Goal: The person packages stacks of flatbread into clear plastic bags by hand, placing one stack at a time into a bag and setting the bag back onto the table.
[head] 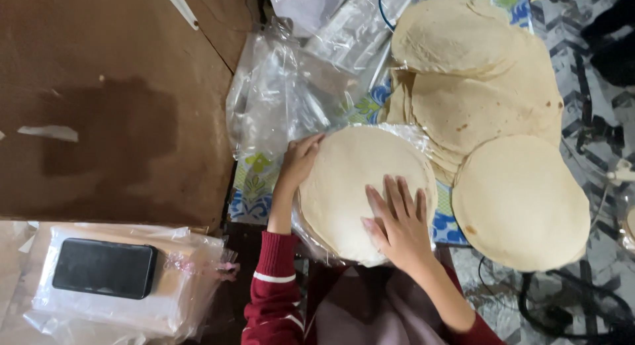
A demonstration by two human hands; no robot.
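Item: stack (344, 179) of thin round flatbreads, pale with a few brown spots, lying at the near edge of the patterned cloth (254, 186), partly wrapped in a clear bag (410, 134) whose film shows along the far rim and under the near edge.

Your left hand (299, 161): fingers together and curved, cupping the stack's left rim, thumb side towards the cloth. It grips nothing; it steadies.

Your right hand (400, 227): fingers spread, palm flat on top of the stack near its near-right edge, pressing down.

Handling, as judged: light, soft and floppy. The rounds will likely sag if lifted by one edge and may tear or crack at a fold. The film looks slippery, so the stack may slide inside it. Best hold: both hands under opposite rims, or one palm flat beneath the middle with the other on top. Avoid pinching a single round.

Nearby:
- Loose flatbreads (483, 100), overlapping in a heap on the far side of the cloth.
- Single pile (522, 203), just right of the stack, apart from it.
- Spare bags (291, 87), crumpled, beyond your left hand.
- Phone (104, 267), dark, face up on a packet of plastic, well apart on the left.
- Brown board (112, 107), left.
- Cables (569, 305), on the floor at right.
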